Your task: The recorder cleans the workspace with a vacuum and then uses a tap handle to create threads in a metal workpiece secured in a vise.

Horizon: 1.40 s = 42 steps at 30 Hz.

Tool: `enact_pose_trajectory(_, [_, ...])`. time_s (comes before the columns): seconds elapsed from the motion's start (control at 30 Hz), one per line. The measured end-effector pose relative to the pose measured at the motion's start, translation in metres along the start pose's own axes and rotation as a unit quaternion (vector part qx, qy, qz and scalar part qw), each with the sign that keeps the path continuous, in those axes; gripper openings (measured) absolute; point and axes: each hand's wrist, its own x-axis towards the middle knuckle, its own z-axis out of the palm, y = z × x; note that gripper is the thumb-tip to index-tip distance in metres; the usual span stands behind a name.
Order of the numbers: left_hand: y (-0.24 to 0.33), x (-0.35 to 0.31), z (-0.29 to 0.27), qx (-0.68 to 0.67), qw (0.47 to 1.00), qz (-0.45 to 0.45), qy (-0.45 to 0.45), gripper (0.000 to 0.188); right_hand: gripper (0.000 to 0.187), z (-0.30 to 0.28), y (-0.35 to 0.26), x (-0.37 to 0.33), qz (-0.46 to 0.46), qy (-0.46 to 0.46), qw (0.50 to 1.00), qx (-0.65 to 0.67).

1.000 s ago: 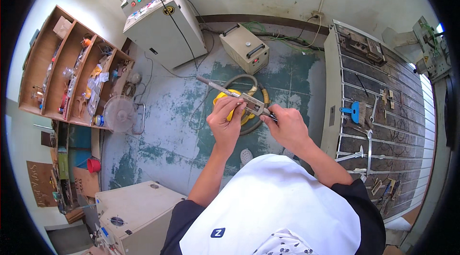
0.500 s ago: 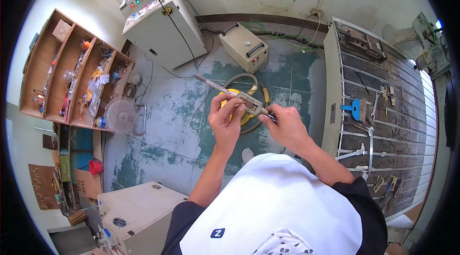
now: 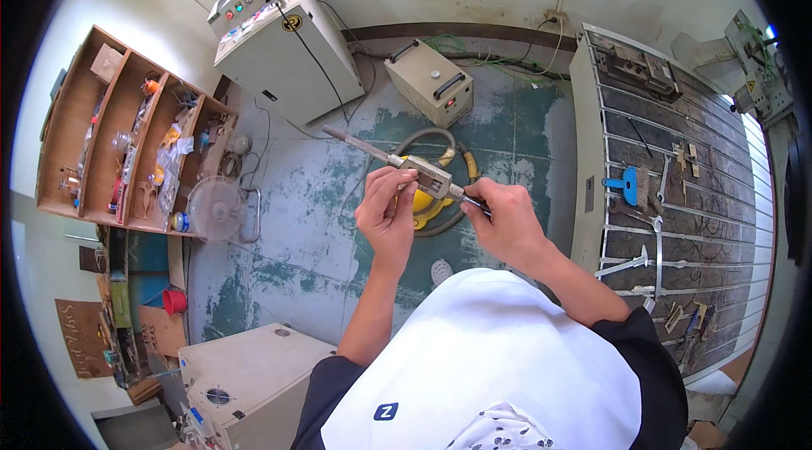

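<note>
A metal tap wrench (image 3: 438,180) with a long bar and a blocky, windowed middle is held out in front of my chest, slanting down from upper left to lower right. My left hand (image 3: 386,206) pinches thumb and fingertips at the left edge of the block. Whether a small piece is also between those fingers cannot be made out. At the other end, my right hand (image 3: 507,215) is closed round the dark handle. The bar's free left end sticks out past my left fingers.
Below lie a coiled grey hose (image 3: 408,144) and a yellow object (image 3: 430,211). A slotted work table (image 3: 630,277) with brush, wrenches and calipers stands right. Left are a wooden shelf (image 3: 103,124) and a fan (image 3: 216,209); cabinets stand ahead (image 3: 292,69) and lower left (image 3: 254,365).
The tap wrench has turned slightly, showing more of its block. My left fingers have shifted a little left along it, while my right hand keeps its hold on the handle.
</note>
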Motion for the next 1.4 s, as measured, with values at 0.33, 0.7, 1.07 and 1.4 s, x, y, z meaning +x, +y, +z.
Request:
enact_pose_trajectory(0.33, [0.011, 0.008, -0.004, 0.055, 0.998, 0.02, -0.03, 0.016, 0.032, -0.004, -0.014, 0.001, 0.002, 0.023, 1.0, -0.013])
enact_pose_trajectory(0.7, [0.01, 0.007, -0.002, 0.097, 0.992, 0.004, -0.078, 0.022, 0.028, -0.003, -0.011, 0.003, 0.068, -0.001, 0.994, -0.089])
enact_pose_trajectory(1.07, [0.006, -0.019, 0.014, -0.471, 0.775, -0.42, -0.026, 0.037, 0.024, 0.006, -0.009, 0.007, 0.103, -0.025, 0.991, -0.083])
enact_pose_trajectory(1.4, [-0.018, -0.024, 0.011, -0.408, 0.805, -0.43, 0.02, 0.025, 0.015, 0.019, 0.019, 0.0, -0.004, -0.072, 0.97, -0.233])
